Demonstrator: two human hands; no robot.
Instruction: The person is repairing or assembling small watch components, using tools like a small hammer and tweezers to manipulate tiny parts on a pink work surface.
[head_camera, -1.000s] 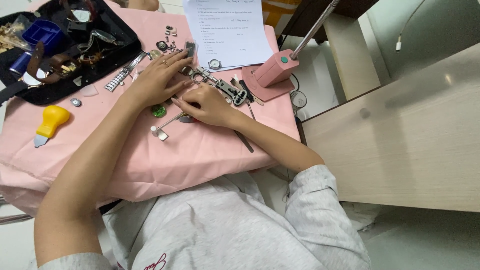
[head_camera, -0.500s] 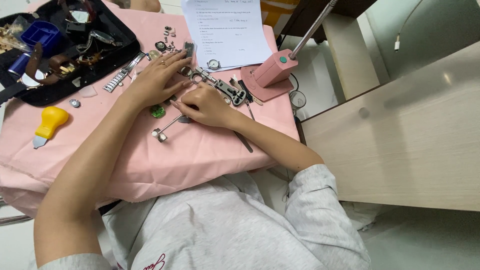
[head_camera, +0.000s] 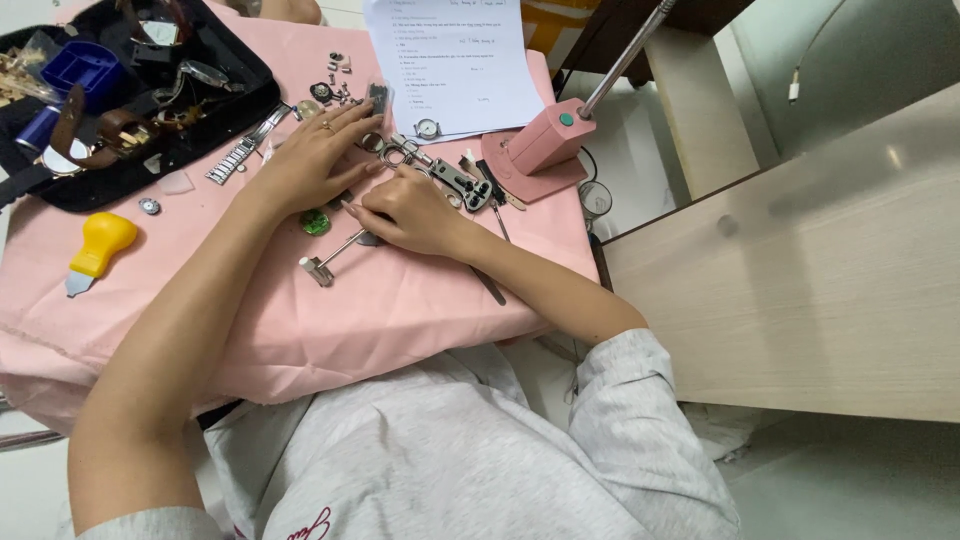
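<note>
My left hand (head_camera: 308, 158) lies flat on the pink cloth (head_camera: 300, 300), fingers spread and pressing down on a small part that it hides; a ring shows on one finger. My right hand (head_camera: 408, 212) is curled beside it, fingers pinched on a thin tool whose tip meets the spot under the left fingers. A metal case-opener tool (head_camera: 440, 175) lies just beyond both hands. A green round piece (head_camera: 316, 222) and a small metal hammer-like tool (head_camera: 335, 256) lie under my left wrist.
A black tray (head_camera: 130, 90) of watch parts and straps sits at the far left. A yellow-handled knife (head_camera: 98, 248), a metal watch band (head_camera: 240, 158), a printed sheet (head_camera: 450, 60), a pink lamp base (head_camera: 545, 150) and a wooden bench (head_camera: 800, 270) surround the work.
Both hands stay in the same place; the fingers have shifted only slightly over the small part.
</note>
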